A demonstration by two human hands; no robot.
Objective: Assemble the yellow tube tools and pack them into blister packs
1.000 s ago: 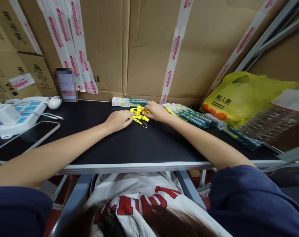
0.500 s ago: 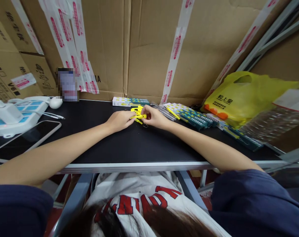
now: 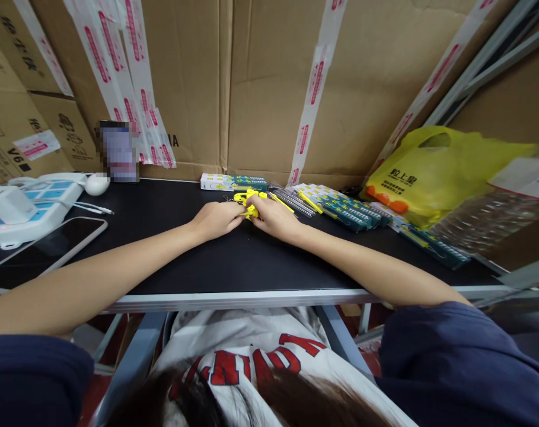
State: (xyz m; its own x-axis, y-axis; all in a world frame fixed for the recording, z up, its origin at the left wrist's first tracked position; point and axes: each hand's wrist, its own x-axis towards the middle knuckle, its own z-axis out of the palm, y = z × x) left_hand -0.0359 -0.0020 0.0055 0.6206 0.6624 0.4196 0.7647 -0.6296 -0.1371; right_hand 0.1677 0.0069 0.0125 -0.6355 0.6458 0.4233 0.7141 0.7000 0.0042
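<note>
At the middle of the black table, my left hand [image 3: 216,219] and my right hand [image 3: 274,219] meet with their fingertips nearly touching. Small yellow plastic pieces [image 3: 250,196] lie bunched at and just behind my fingers, with thin metal wire beside them. Both hands have their fingers closed on a yellow plastic piece [image 3: 252,210], mostly covered by the fingers, so its exact kind does not show. Right behind my right hand lie several thin metal rods [image 3: 296,201] and a slim yellow strip [image 3: 311,203].
A white-and-green box [image 3: 233,182] stands at the back, with several similar boxes [image 3: 340,207] to the right. Further right are a yellow plastic bag [image 3: 447,172] and clear packaging [image 3: 487,219]. A power strip [image 3: 47,204], tablet [image 3: 47,252] and propped phone [image 3: 119,151] occupy the left.
My right hand has turned over and shifted slightly left, its fingers now lying over the yellow piece and hiding more of it. My left hand stays nearly in place.
</note>
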